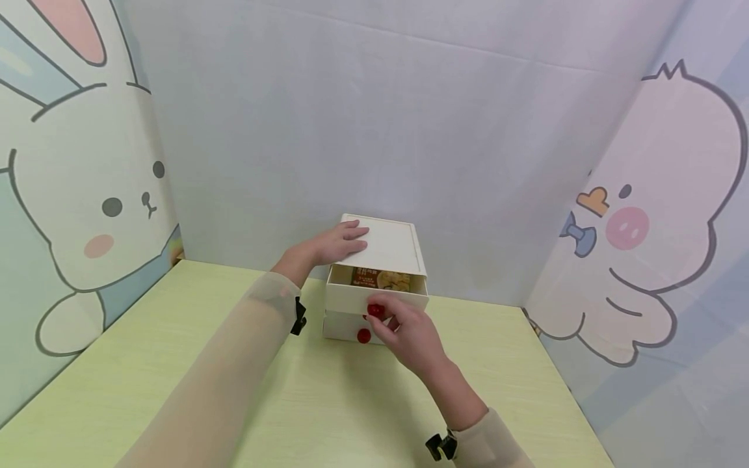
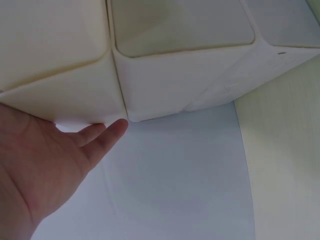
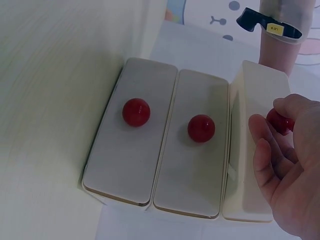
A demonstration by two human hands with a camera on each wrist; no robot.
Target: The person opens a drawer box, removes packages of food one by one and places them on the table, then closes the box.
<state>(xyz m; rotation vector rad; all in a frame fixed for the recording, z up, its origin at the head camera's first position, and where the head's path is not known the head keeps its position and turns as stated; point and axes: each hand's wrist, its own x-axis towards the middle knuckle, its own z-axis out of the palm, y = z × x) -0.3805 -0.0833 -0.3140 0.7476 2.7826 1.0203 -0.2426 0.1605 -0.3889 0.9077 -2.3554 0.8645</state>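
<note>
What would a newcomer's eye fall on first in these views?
Probably the red knobs on the front of the white drawer unit at the table's back, the top one pinched by the right hand. Next, the printed packet inside the partly open top drawer. Then the big cartoon rabbit at left and bird at right.

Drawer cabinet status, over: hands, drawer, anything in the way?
Left hand resting on cabinet top. Right hand gripping red knob. Top drawer partly open, printed package inside. Nothing else visible in its path.
</note>
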